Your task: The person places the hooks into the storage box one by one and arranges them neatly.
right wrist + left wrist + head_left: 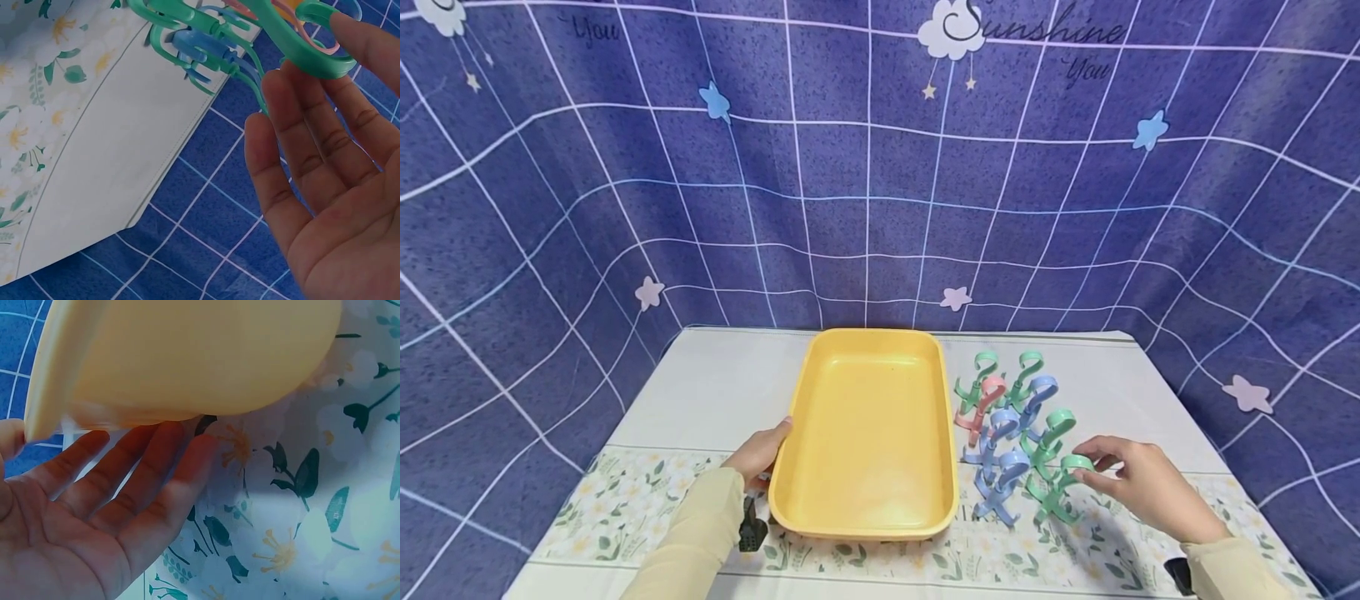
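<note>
My left hand (758, 454) holds the left rim of a yellow plastic tray (780, 467); in the left wrist view the thumb is at the rim and the fingers (156, 487) reach under the tray's side. On the right, my right hand (1138, 479) pinches the curved top of the nearest green multi-claw hanger hook (1051, 496) between thumb and fingers. In the right wrist view the hook's loop (312, 59) lies between the thumb and fingertips. Beside it stand more such hooks: green (1049, 442), blue (1000, 487) and pink (979, 412), with claws spread on the table.
The white table (715, 375) has a floral cloth strip (625, 492) across its front. Behind and at both sides hangs a blue grid-patterned curtain (865, 167). The tray's bare floor shows between the two hands.
</note>
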`<state>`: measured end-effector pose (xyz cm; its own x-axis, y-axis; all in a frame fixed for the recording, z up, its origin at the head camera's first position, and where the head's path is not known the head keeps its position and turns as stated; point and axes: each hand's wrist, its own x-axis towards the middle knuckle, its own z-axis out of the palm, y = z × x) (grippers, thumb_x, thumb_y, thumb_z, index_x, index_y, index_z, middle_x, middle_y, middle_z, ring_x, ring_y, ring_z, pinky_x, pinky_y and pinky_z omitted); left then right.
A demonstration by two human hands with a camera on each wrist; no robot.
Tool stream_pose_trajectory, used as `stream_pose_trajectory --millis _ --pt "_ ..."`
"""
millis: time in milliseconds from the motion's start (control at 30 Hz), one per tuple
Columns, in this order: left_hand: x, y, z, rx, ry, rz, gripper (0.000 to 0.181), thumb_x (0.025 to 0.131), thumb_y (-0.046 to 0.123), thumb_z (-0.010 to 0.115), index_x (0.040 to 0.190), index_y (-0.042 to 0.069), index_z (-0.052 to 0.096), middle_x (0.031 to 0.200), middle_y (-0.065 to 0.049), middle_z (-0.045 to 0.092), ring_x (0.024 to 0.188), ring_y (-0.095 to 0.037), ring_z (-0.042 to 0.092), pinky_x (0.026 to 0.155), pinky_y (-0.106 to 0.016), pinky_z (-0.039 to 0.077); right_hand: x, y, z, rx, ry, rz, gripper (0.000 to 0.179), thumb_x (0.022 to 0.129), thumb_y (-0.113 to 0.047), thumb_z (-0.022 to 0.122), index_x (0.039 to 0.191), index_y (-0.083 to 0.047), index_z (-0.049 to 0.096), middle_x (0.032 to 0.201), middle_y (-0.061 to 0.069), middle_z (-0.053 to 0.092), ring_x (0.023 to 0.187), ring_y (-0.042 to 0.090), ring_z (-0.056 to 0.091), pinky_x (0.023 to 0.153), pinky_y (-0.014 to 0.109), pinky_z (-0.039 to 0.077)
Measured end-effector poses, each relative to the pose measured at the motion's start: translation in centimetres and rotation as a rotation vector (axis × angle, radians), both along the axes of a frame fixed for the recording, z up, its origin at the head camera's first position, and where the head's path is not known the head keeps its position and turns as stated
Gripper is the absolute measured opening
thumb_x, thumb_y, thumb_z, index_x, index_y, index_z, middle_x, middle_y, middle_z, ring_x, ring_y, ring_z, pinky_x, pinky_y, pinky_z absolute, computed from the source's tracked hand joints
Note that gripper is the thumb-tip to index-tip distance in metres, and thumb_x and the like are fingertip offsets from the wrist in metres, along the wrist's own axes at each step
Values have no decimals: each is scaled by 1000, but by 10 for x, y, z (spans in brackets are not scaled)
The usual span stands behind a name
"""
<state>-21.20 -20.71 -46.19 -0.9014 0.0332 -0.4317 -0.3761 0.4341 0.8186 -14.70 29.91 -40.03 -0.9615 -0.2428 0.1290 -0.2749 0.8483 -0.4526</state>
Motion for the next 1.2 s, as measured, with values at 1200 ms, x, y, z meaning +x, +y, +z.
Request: stream_pose_trajectory --millis 1200 --pt "4 1 3 30 25 -3 66 111 48 29 140 -8 49 105 -17 67 88 -25 69 78 -49 59 3 13 12 42 73 -13 18 87 -24 82 103 -17 77 96 -4 73 81 10 67 66 29 54"
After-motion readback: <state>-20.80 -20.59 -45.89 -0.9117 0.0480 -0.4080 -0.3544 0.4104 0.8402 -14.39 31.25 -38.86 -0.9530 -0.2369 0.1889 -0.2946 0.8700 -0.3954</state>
